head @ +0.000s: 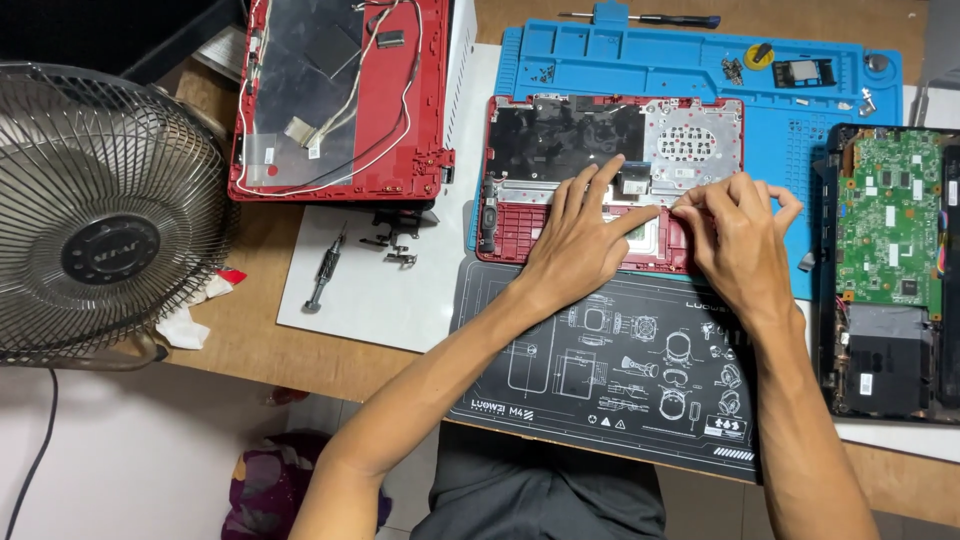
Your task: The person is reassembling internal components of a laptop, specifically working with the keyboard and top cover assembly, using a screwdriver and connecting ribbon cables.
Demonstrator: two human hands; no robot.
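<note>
Head view: wooden desk, blue silicone repair mat point(660, 70). Red plastic laptop palmrest shell point(610, 180) lay on the mat's lower half, long axis left-right. Left hand point(580, 235) flat, fingers spread, pressed its middle; right hand point(735, 235) pinched something small there, can't identify. Both equally near.

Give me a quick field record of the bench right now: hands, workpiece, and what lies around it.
left hand: flat on the red laptop palmrest shell, index finger pointing right
right hand: fingers pinching something small at the shell's middle; what it is, cannot tell
shell rests on: blue silicone repair mat and black printed mat
left of shell: red screen lid, inside face up
right: open laptop base with green circuit board
loose tool: screwdriver on white sheet
far left: fan
</note>
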